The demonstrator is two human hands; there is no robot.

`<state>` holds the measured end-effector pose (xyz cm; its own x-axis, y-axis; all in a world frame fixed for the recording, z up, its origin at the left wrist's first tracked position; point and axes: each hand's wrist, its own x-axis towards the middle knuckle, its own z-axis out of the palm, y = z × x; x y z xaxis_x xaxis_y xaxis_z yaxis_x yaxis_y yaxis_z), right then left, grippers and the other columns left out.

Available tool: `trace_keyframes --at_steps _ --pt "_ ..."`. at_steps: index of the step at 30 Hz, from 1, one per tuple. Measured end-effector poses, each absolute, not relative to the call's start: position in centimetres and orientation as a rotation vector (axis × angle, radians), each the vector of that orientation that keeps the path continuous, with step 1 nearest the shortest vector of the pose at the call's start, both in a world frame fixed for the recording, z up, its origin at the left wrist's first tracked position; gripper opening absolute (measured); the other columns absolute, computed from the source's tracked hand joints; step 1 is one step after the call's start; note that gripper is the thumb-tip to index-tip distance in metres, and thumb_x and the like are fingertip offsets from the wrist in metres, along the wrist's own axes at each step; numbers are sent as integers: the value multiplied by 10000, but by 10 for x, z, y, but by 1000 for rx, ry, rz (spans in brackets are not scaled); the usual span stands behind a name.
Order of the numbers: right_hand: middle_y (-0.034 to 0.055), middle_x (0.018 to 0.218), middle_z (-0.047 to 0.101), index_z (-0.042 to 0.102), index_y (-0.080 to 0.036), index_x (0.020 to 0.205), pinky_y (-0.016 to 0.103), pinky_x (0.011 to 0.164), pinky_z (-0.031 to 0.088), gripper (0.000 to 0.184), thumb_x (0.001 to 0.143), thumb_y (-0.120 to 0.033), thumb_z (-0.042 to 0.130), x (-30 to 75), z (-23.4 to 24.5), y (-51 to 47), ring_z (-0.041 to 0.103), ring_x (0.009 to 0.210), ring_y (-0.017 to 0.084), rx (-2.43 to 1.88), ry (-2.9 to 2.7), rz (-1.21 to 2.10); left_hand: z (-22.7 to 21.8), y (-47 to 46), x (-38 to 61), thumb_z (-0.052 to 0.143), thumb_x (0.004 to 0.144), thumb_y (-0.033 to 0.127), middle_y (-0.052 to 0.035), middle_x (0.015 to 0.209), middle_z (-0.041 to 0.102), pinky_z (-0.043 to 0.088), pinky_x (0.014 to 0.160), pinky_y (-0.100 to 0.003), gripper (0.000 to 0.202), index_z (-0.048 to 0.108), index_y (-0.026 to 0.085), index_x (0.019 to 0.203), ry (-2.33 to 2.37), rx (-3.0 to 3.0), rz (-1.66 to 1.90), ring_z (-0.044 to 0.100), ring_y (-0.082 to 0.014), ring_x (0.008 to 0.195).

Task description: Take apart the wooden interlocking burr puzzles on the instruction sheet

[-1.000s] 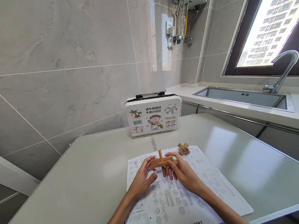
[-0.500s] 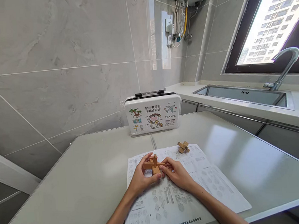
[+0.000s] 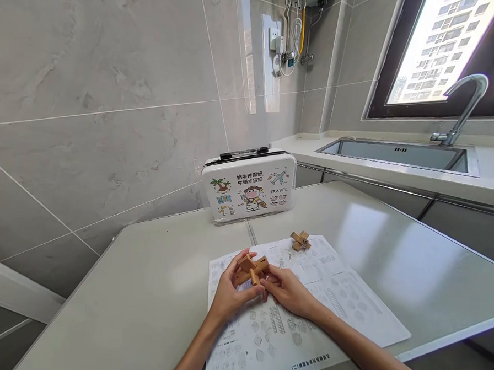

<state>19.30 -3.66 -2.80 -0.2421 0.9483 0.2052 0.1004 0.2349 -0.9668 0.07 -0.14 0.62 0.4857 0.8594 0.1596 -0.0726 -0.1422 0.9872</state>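
Both of my hands hold a small wooden cross-shaped puzzle (image 3: 252, 267) just above a printed instruction sheet (image 3: 319, 308). My left hand (image 3: 230, 293) grips its left side with curled fingers. My right hand (image 3: 288, 292) pinches its right and lower side. A second, smaller wooden puzzle (image 3: 300, 240) lies on the sheet's far edge, apart from both hands.
A white lunch-box-style case with cartoon travel prints (image 3: 249, 187) stands at the back of the table (image 3: 153, 289) against the tiled wall. To the right are a steel sink (image 3: 394, 154) and a tap (image 3: 460, 107) under a window. The table's edge runs close on the right.
The wooden cross puzzle has moved left and nearer to me and has been turned in my hands. Both hands shifted left with it. The small puzzle stayed put.
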Motion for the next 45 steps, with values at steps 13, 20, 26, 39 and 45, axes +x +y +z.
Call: trace_keyframes --at_steps 13,20,26,39,45 --pt "91 1076 702 684 -231 1137 317 658 540 352 1003 -541 585 209 -25 -27 667 929 242 -1064 -1263 1005 -2 -9 3 898 714 218 -117 1458 623 510 1131 -584 985 394 329 1553 980 1871 955 690 -320 1245" --pt "67 1047 750 735 -249 1025 324 713 526 207 999 -431 638 208 -18 -34 694 891 224 -1075 -1575 765 -7 -8 2 912 692 274 -135 1495 569 571 1083 -506 1005 415 305 1566 946 1865 921 603 -331 1339" --pt "43 1007 766 707 -245 1049 317 634 523 166 1011 -377 614 211 -24 -33 717 673 183 -1089 -1621 836 1 -4 -1 948 643 317 -100 1359 664 506 1124 -537 1001 457 280 1515 989 1939 866 659 -317 1228" --pt "52 1045 783 738 -260 1049 329 596 554 258 1018 -474 597 212 -24 -37 692 549 169 -1099 -1661 880 -2 -2 -2 940 638 344 -81 1336 692 547 1047 -469 1004 465 290 1521 1011 2055 805 685 -307 1176" --pt "44 955 775 716 -235 1046 316 534 549 322 979 -541 639 211 -24 -33 689 495 170 -1085 -1458 988 5 3 -3 925 675 367 -114 1403 664 516 1068 -506 893 538 259 1472 1038 2017 872 660 -322 1184"
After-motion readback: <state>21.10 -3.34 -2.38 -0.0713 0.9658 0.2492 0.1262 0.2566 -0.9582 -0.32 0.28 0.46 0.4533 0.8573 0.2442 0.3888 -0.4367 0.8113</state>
